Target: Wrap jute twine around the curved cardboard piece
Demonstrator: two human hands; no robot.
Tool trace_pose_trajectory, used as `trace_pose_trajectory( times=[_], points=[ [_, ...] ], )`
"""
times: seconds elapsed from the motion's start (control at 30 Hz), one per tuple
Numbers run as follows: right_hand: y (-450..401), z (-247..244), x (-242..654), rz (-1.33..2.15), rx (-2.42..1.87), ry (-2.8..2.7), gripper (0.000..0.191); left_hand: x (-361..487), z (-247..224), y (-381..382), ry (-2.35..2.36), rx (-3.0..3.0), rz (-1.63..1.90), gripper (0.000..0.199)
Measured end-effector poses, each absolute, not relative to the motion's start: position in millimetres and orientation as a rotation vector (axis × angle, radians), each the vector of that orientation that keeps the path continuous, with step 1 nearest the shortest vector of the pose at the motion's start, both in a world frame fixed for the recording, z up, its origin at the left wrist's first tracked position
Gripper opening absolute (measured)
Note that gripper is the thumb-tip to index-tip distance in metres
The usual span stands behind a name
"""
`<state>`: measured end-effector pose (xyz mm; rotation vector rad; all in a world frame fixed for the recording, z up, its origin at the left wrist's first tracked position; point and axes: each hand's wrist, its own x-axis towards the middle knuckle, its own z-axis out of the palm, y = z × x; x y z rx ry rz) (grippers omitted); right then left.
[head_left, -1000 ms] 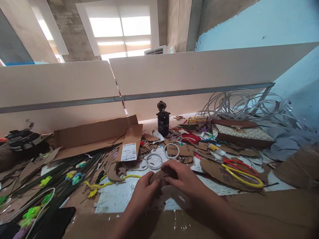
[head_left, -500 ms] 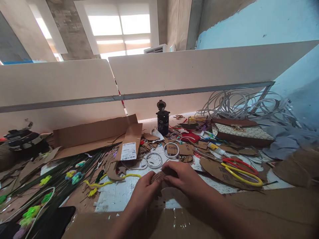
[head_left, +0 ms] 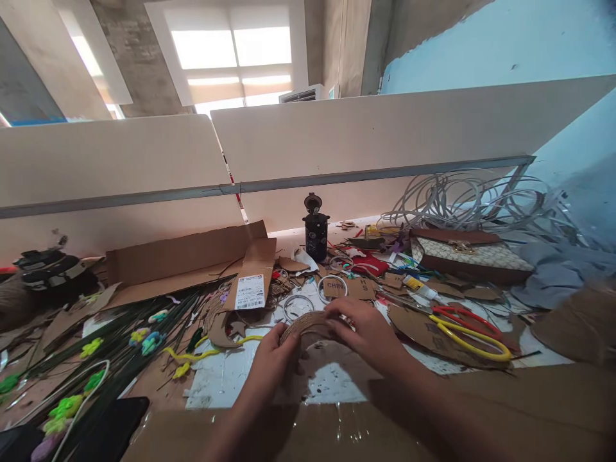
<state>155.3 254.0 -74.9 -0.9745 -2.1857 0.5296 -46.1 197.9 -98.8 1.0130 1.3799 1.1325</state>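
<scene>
A curved brown strip (head_left: 310,320), ridged like wound cord on cardboard, arches between my two hands above the white tabletop. My left hand (head_left: 276,353) pinches its left end between thumb and fingers. The right end is held by my right hand (head_left: 359,327), whose fingers lie over the top of it. Just beyond the strip are two pale rings, one (head_left: 297,308) lying near the middle and another (head_left: 332,290) partly over a cardboard piece printed CHINA. The far ends of the strip are covered by my fingers.
Scissors (head_left: 474,337) with red and yellow handles lie at the right on cardboard. Behind are a black open-lidded bottle (head_left: 316,237), a patterned handbag (head_left: 471,256) and coiled tubing (head_left: 447,202). Fuzzy flowers (head_left: 151,343) with dark stems fill the left. A cardboard flap (head_left: 337,430) edges the front.
My hands have moved apart, the left one slightly left and the right one slightly right and up. More of the curved strip shows between them.
</scene>
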Motion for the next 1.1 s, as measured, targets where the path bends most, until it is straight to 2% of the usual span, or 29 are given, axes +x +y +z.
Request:
trace_pose_trajectory(
  times=[0.17, 0.5, 0.73, 0.9, 1.0, 1.1],
  points=[
    [257, -75, 156, 0.45, -1.182, -2.173, 0.008, -51, -96, 199, 1.408, 0.963, 1.186, 0.04],
    [254, -87, 150, 0.256, -1.03, -2.325, 0.013, -46, -98, 196, 1.401, 1.049, 1.168, 0.037],
    [252, -82, 149, 0.558, -1.112, -2.229, 0.007, -43, -97, 194, 1.374, 1.097, 1.125, 0.038],
    [250, -79, 147, 0.83, -1.011, -2.118, 0.014, -39, -93, 193, 1.368, 1.11, 1.121, 0.036],
    [249, -79, 148, 0.688, -0.968, -2.221, 0.019, -37, -94, 192, 1.361, 1.116, 1.114, 0.034],
    [248, -82, 148, 0.462, -0.981, -2.35, 0.012, -35, -99, 191, 1.339, 1.115, 1.127, 0.034]
  ],
)
